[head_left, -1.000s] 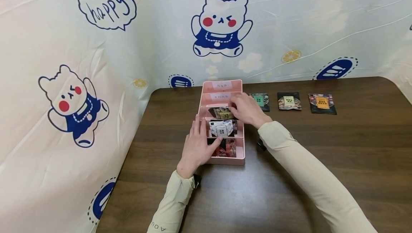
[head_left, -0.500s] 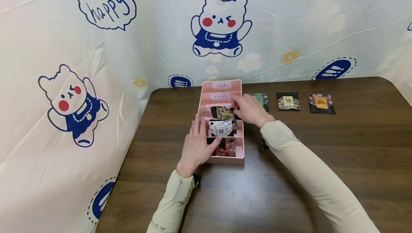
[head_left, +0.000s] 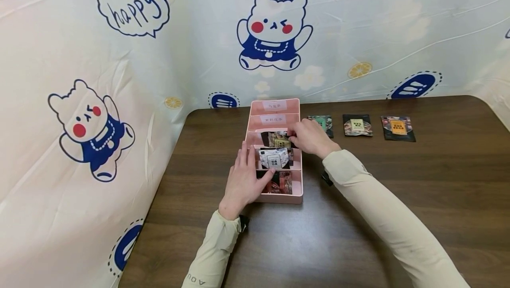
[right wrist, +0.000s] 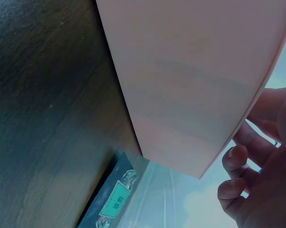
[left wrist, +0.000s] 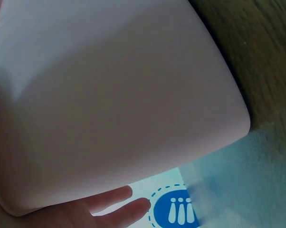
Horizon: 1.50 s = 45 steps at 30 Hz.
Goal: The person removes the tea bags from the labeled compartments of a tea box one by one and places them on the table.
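A long pink divided box (head_left: 279, 198) stands on the table, with tea packets in its nearer compartments. My right hand (head_left: 312, 137) reaches over its right wall and pinches the right end of a dark and gold tea packet (head_left: 275, 139) in the middle compartment. The fingertips there are partly hidden. My left hand (head_left: 245, 182) rests along the left wall, fingers straight, thumb stretched over the nearer compartments. Under that thumb are a white tea packet (head_left: 274, 157) and a red tea packet (head_left: 286, 182). In the right wrist view, curled fingers (right wrist: 235, 156) show beyond the box wall (right wrist: 190, 85).
To the right of the box lie a green-labelled packet (head_left: 324, 124), a pale-labelled packet (head_left: 357, 125) and an orange-labelled packet (head_left: 398, 128) in a row on the brown table (head_left: 358, 235). Paper labels (head_left: 274, 120) mark the two far compartments. A printed curtain (head_left: 338, 36) hangs behind.
My right hand has shifted slightly right, and the dark and gold tea packet has moved a little right with it. Over the last half second both hands stay almost still.
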Tool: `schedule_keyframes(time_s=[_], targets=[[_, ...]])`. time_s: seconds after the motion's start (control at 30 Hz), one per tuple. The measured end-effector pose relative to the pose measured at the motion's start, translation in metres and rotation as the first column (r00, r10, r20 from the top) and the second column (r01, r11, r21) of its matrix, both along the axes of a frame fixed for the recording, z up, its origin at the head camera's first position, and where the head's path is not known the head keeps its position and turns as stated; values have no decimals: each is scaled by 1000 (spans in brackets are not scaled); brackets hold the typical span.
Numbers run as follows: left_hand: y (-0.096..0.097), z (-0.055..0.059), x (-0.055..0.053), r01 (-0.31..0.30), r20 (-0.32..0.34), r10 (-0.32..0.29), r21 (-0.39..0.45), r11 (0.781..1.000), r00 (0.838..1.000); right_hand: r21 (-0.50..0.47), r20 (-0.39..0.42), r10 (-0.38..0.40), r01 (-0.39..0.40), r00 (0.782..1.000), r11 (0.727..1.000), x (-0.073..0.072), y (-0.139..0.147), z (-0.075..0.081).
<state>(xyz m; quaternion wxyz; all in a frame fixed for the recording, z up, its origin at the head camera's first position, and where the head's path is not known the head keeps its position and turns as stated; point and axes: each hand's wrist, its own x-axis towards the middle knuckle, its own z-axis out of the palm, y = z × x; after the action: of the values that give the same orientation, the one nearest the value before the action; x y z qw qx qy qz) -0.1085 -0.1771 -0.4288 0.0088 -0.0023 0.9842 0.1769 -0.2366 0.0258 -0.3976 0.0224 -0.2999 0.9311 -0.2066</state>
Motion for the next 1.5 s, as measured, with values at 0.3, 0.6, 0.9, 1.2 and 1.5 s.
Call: schedule_keyframes(time_s=[0.3,0.6,0.9,1.2,1.5], targets=[[1,0,0,1,5,-1,0,1000,1000,-35,26,0,1,1000,999,3,4,7],[0,-1,-1,1,3,-1,-3,1000,1000,-181,36,-48,54,998,982,3,9,10],[0,0,-1,4,6,-4,3,1000,1000,-366,61,-114,128,992,922,5,18,15],[0,-1,-1,3,-4,-3,9,1000,1000,-465,131,-179,220,975,858,8,30,18],[1,0,-1,4,-21,-4,-1,1000,1000,-475,125,-249,278,960,835,12,42,24]])
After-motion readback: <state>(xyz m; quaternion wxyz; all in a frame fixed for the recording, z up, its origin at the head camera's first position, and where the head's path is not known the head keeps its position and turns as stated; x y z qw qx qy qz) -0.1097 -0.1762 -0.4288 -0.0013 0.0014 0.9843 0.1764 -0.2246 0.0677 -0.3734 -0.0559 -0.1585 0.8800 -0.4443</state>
